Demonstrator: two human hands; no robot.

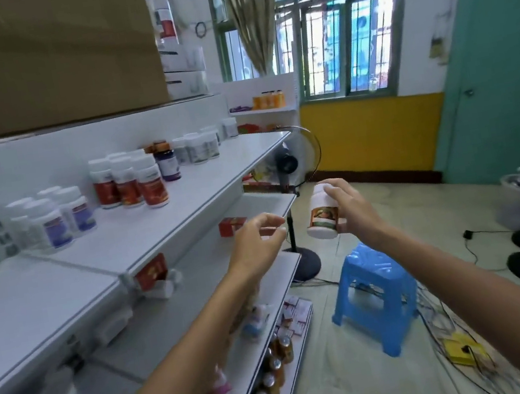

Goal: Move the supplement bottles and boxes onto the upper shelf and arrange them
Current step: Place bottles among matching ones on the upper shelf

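Your right hand (354, 207) has its fingers wrapped round a white supplement bottle (321, 217), held upright in mid-air, out past the end of the shelves. Your left hand (257, 234) hovers just beside it, fingers loosely curved, nothing in it. So this looks like the carry step: bottle picked, not yet placed. Next it wants to swing left and up onto the upper shelf (191, 204), where there's bare board in front of the red-labelled bottles (134, 187). Set it down gently, label out, so that row doesn't topple.
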